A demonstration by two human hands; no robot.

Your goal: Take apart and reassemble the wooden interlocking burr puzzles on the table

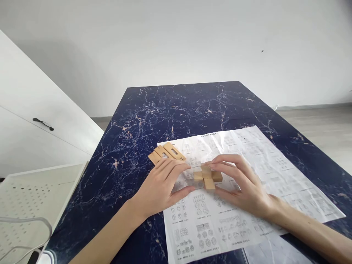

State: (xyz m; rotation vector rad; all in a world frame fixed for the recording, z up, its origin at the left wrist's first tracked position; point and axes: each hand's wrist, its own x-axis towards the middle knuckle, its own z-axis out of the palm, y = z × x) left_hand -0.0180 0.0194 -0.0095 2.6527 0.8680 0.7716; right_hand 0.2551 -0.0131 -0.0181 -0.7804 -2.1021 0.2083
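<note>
A wooden interlocking block puzzle (206,175) with arms in a cross shape sits over the printed instruction sheet (203,216). My right hand (242,183) curls around its right side, fingertips on the back block and thumb by the front block. On the left, my left hand (165,183) is open, its fingers and thumb apart, with a small gap to the puzzle's left arm. Behind my left hand, several flat tan wooden pieces (173,151) with cut-out slots and printed numbers overlap; the hand partly covers them.
The dark blue marble-patterned table (170,106) stands against a white wall (181,40). A white cabinet (41,91) with a black handle is at the left. Near the lower left is a perforated pale panel (30,194) with a cable (49,223). Beneath the sheet, a clear film (272,251) shows.
</note>
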